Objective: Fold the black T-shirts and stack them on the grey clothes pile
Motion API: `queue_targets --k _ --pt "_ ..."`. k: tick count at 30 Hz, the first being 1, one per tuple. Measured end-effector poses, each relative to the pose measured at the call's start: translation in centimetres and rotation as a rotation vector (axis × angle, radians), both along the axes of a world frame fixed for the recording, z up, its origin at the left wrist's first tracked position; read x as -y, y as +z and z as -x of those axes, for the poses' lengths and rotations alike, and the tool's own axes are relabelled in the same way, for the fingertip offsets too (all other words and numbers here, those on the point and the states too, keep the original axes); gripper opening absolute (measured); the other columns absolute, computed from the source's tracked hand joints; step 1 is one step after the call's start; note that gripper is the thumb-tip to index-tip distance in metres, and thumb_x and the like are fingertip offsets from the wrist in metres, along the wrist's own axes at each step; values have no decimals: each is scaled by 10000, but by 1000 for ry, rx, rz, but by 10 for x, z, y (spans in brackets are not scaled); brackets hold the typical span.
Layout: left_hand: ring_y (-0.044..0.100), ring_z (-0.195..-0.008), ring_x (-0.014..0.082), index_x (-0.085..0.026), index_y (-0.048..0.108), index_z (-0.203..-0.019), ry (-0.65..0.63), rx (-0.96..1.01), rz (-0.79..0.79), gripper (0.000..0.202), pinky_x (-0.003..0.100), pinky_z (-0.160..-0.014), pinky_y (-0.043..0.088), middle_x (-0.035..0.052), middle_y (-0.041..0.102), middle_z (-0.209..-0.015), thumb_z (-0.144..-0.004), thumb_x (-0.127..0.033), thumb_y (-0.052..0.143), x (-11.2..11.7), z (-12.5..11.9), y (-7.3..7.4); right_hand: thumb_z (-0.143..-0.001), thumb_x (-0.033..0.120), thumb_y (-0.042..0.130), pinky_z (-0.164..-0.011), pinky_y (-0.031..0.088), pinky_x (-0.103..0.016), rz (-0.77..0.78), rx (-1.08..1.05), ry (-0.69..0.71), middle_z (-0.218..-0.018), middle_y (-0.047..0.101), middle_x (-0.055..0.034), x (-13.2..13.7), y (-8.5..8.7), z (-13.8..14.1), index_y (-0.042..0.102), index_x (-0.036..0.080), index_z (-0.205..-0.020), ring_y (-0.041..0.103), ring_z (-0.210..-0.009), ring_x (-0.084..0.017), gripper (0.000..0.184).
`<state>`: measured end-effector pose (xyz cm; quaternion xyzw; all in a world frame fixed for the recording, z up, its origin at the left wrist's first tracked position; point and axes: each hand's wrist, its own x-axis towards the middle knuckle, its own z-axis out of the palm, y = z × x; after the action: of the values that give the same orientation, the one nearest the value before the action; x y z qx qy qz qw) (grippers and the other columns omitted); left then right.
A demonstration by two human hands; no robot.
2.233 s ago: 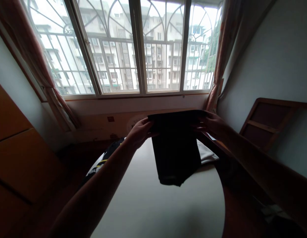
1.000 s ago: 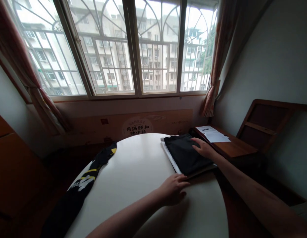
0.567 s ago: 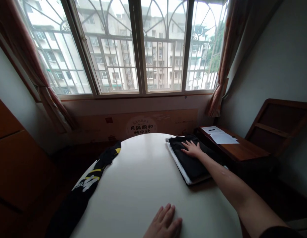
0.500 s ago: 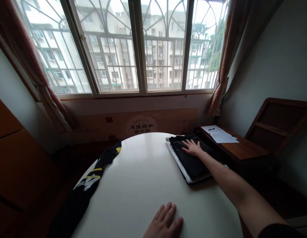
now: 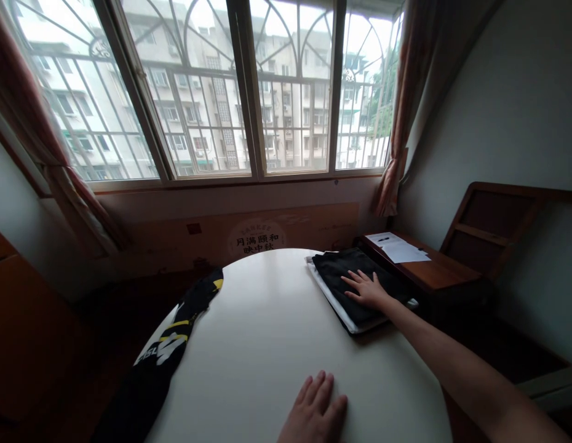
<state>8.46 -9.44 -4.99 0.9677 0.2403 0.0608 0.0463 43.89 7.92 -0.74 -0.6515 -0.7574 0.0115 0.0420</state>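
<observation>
My right hand (image 5: 366, 289) lies with spread fingers on top of a stack of folded clothes (image 5: 334, 271). The top piece is black, and a white layer shows along the stack's left edge. My left hand (image 5: 316, 409) rests palm down on the white round table (image 5: 253, 332) near the bottom of the view, holding nothing. Along the table's left edge lies a black garment (image 5: 168, 344) with yellow stripes and white print, part of it hanging over the side.
To the right of the table stands a wooden bench or low table (image 5: 443, 274) with paper sheets (image 5: 403, 251) and a dark pen-like item on it. A wooden backrest (image 5: 498, 224) stands behind it. Barred windows and curtains (image 5: 392, 178) close off the far side.
The camera view has turned slightly to the right. My right hand has slid a little toward me over the black cloth; my left hand stays flat on the table.
</observation>
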Motion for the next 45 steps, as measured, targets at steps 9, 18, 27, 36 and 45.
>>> queue_targets --k 9,18,27,36,45 --pt "349 -1443 400 -293 366 -1529 23 -10 86 758 550 -1144 363 168 327 -1595 -880 -635 559 1 -2 -1 -948 684 331 -1105 80 -772 -20 0 -56 -1655 227 -39 -6 -3 7 282 413 -1548 181 -1510 -382 660" --pt "303 -1461 412 -266 368 -1532 38 -10 167 749 603 -1165 301 168 308 -1604 -883 -587 562 8 -3 15 -955 638 364 -1102 97 -770 27 17 -8 -1658 208 -52 -2 6 6 293 404 -1545 164 -1515 -383 639" --pt "237 -1484 414 -246 361 -1534 57 -2 279 733 611 -1193 219 178 256 -1622 -891 -538 554 16 -3 35 -820 454 643 -1151 16 -699 167 -63 341 -1661 171 -82 67 29 -2 255 360 -1567 102 -1527 -367 847" --pt "250 -1482 409 -260 373 -1531 61 3 273 723 614 -1189 233 161 264 -1623 -889 -533 562 17 -3 38 -626 83 533 -1165 66 -683 118 52 358 -1643 239 -96 87 25 4 246 261 -1583 180 -1519 -339 1015" --pt "225 -1491 403 -256 362 -1536 69 2 289 721 603 -1201 201 168 268 -1623 -894 -522 554 17 -3 39 -630 38 458 -1167 174 -660 92 40 279 -1647 237 -82 83 13 15 231 255 -1587 207 -1518 -292 1007"
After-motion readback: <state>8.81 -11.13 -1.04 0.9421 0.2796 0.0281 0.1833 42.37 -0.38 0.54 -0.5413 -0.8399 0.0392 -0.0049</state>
